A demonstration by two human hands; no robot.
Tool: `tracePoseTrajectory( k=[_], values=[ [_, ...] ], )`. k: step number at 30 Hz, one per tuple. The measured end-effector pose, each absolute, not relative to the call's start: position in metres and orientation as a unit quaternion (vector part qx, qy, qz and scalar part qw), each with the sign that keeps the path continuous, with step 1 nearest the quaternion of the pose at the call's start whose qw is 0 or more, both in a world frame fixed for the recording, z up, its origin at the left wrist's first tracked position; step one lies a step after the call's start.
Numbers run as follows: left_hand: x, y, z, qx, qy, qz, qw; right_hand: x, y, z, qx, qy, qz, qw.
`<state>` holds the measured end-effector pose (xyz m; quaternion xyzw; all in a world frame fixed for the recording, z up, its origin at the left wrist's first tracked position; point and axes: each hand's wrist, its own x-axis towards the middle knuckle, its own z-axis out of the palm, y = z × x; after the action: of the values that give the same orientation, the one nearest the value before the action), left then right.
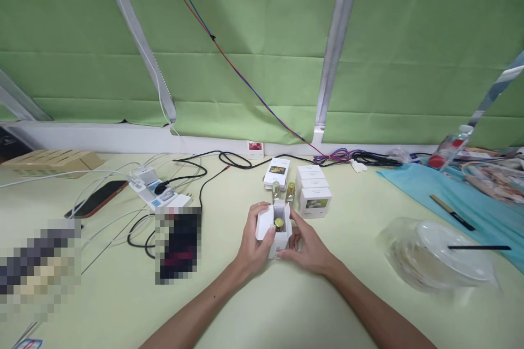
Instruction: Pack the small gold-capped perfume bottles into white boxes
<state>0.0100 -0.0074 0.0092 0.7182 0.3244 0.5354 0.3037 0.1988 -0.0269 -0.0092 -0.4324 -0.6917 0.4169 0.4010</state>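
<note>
My left hand and my right hand together hold a small white box just above the pale green table, fingers wrapped round its sides. The box's top flaps stand open and a small bottle with a gold cap sits inside it. Just behind the box stand two small gold-capped bottles. A row of closed white boxes sits to their right, and one more white box lies flat further back.
Chargers and tangled black and white cables lie at the left, beside a phone. A clear plastic lidded bowl with a black stick sits at the right, by a blue cloth. A green curtain backs the table.
</note>
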Motion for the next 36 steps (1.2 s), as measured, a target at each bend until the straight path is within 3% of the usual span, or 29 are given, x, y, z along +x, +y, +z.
tracePoseTrajectory(
  k=[36],
  values=[
    [0.006,-0.01,0.026,0.716,0.288,0.54,0.336,0.199,-0.027,-0.011,-0.435,-0.711,0.403,0.377]
  ],
)
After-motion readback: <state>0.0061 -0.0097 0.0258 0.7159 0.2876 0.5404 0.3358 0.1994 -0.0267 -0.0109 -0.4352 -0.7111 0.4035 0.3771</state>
